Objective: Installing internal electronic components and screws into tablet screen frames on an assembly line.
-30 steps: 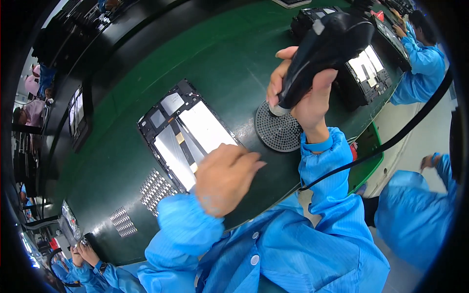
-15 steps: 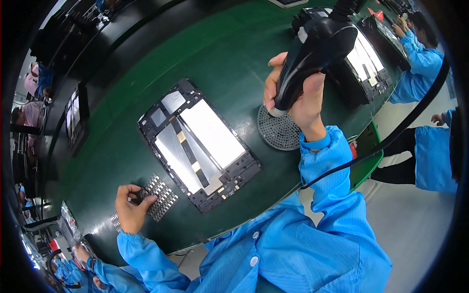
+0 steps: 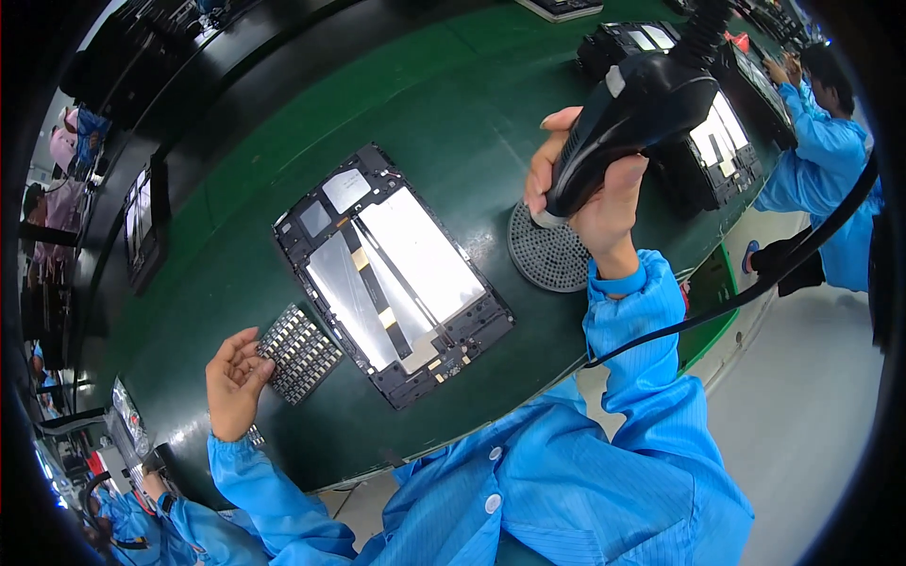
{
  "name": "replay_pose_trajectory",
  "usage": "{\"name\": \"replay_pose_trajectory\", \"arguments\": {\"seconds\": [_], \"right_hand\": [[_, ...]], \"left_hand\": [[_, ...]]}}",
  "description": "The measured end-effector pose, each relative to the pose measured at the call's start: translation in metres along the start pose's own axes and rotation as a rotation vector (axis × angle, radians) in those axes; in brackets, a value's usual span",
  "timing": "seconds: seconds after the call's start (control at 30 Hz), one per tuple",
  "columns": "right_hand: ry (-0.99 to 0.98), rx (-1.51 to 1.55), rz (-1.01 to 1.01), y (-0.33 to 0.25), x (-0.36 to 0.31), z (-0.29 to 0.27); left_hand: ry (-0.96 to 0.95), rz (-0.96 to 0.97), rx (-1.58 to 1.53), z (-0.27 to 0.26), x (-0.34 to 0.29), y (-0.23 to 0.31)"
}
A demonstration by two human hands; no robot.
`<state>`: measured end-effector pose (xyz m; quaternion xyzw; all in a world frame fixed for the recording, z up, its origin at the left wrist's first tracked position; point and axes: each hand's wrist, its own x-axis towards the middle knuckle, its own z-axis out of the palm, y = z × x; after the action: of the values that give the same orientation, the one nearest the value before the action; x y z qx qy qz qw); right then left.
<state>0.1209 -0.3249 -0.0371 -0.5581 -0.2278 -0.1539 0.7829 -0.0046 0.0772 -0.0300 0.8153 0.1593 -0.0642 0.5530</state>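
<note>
Your half-curled left hand [image 3: 234, 387] has its thumb at the edge of the small-parts sheet [image 3: 304, 358]; its grip I can't tell. You seem to be handling that sheet, which calls for a light pinch. Beside it lies the opened tablet [image 3: 396, 278]; beyond, your right hand [image 3: 604, 224] wraps around a black handheld tool [image 3: 628, 123].

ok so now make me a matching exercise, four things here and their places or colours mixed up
1. black handheld tool
2. sheet of small parts
3. dotted disc
4. opened device

A. grey, on the table
B. nearest the left grip
C. between the sheet and the disc
D. held in the right grip

Pairs: 1-D, 2-B, 3-A, 4-C
</note>
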Motion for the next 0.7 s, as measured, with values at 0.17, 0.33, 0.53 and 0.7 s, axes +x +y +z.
{"name": "replay_pose_trajectory", "arguments": {"seconds": [0.17, 0.33, 0.53, 0.7], "right_hand": [[0.008, 0.035, 0.018, -0.014, 0.005, 0.005], [-0.156, 0.105, 0.034, -0.021, 0.009, 0.024], [-0.244, 0.255, 0.022, -0.024, 0.017, 0.078], [-0.401, 0.245, 0.111, -0.01, 0.028, 0.139]], "left_hand": [[-0.04, 0.033, 0.022, -0.012, 0.004, -0.011], [0.07, 0.116, 0.378, 0.001, 0.009, -0.001], [-0.006, 0.064, 0.176, -0.005, 0.014, -0.002], [0.057, 0.125, 0.025, 0.004, 0.016, -0.015]]}}
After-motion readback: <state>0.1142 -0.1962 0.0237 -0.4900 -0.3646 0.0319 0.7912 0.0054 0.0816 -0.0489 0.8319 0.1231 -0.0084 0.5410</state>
